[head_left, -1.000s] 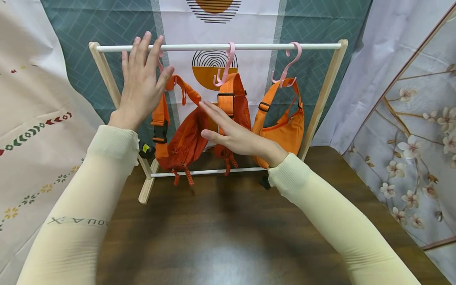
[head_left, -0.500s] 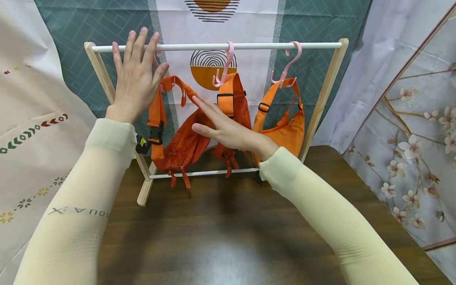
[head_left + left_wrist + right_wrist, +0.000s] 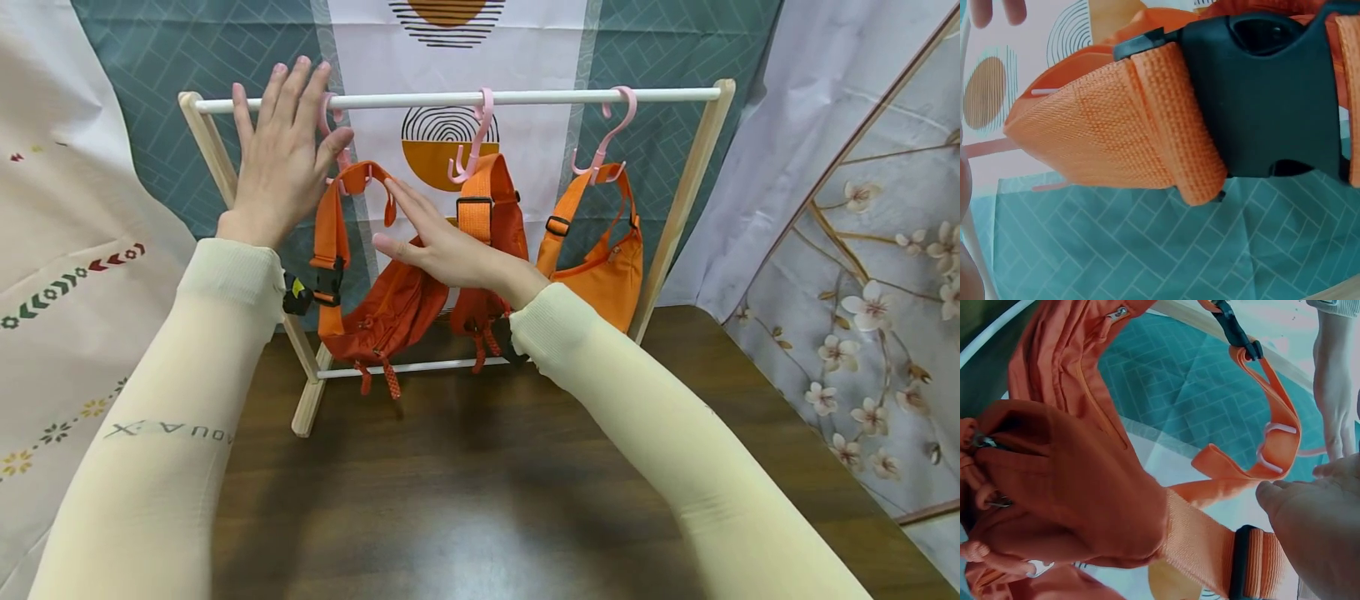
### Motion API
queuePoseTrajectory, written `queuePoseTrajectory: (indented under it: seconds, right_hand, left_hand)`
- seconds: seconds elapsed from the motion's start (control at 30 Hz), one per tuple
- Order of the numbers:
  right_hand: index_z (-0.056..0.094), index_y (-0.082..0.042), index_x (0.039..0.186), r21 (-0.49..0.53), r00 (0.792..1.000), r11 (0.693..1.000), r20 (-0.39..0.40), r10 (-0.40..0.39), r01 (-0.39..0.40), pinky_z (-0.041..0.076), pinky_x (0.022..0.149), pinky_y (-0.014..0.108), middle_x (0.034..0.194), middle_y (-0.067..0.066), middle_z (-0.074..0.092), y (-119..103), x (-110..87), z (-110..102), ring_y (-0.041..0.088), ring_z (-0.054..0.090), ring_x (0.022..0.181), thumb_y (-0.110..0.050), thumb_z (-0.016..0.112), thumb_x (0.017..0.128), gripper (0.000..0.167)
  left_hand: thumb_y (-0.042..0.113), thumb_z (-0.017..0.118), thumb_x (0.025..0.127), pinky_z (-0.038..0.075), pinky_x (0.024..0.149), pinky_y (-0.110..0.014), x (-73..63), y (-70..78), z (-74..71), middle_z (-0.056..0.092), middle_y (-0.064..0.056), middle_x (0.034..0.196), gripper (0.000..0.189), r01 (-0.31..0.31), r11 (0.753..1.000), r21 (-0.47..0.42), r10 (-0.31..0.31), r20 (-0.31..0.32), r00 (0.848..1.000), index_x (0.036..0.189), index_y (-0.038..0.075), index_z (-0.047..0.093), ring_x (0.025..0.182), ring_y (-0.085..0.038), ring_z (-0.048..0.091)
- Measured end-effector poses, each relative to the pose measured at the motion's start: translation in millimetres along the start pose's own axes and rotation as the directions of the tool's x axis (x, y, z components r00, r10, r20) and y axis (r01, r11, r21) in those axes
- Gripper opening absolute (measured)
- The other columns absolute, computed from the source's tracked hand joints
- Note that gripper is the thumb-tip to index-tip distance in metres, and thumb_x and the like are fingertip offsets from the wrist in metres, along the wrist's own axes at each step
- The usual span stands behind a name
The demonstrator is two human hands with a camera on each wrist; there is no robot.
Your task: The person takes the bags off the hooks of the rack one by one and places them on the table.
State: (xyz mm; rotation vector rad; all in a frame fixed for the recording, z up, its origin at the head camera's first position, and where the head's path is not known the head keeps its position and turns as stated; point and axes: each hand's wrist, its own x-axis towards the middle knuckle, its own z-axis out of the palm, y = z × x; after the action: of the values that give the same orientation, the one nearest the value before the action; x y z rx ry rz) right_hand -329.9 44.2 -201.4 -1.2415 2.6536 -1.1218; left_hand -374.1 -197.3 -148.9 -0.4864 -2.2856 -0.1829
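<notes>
Red-orange bag (image 3: 401, 308) hangs by its strap (image 3: 330, 227) from a pink hook (image 3: 344, 157) near the left end of a white rail (image 3: 420, 101), before a person whose two bare hands are raised in front of the display. The left hand (image 3: 281, 154), its back to the head camera, is held by the rail's left end with fingers released, straight and slightly apart. The right hand (image 3: 453, 250) extends across the red-orange bags, its fingers likewise straight and grasping nothing, pointing toward the loop of strap below the hook; whether the fingertips touch it cannot be told. A black buckle (image 3: 1266, 94) on the strap fills much of the left wrist view, while zipper pulls (image 3: 390, 379) dangle at the bag's lower edge. Just beside it, a second red-orange bag (image 3: 513, 221) hangs from a middle hook (image 3: 477, 140), partly hidden by the right hand. At right, a brighter orange shoulder bag (image 3: 611, 279) hangs from a third hook (image 3: 613, 136), its lower part blocked by a pale sleeve (image 3: 600, 358). Wooden legs (image 3: 686, 192) support the rail on a dark brown tabletop (image 3: 465, 500), with a thin white rod (image 3: 427, 365) low between them and a teal-and-white patterned cloth (image 3: 675, 50) behind.
</notes>
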Motion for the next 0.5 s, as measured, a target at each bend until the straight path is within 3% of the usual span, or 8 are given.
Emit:
queuePoseTrajectory:
  seconds: [0.27,0.5]
  right_hand:
    - [-0.006,-0.023,0.168,-0.030,0.996,0.996,-0.023,0.084,-0.085,0.009,0.128,0.039,0.174,-0.005,-0.014,-3.7,19.2,-2.9,0.010,-0.007,0.159,-0.049,0.047,0.109,0.083]
    - [-0.002,-0.017,0.168,-0.037,0.987,0.996,-0.136,0.081,-0.087,0.011,0.126,0.026,0.175,0.002,-0.003,-4.5,39.8,-1.8,0.011,0.005,0.159,-0.047,0.051,0.108,0.086]
  left_hand:
    - [0.060,0.033,0.108,-0.016,0.123,-0.052,-0.3,-3.1,3.9,0.013,-0.005,0.174,0.073,0.005,1.000,-0.009,-0.005,0.002,1.000,0.169,0.023,0.015,0.161,-0.025,0.005]
    - [0.048,0.045,0.109,-0.012,0.124,-0.053,0.2,-2.8,7.2,0.032,-0.008,0.168,0.062,-0.004,1.000,-0.023,0.003,-0.048,0.999,0.163,0.019,0.032,0.158,-0.027,0.018]
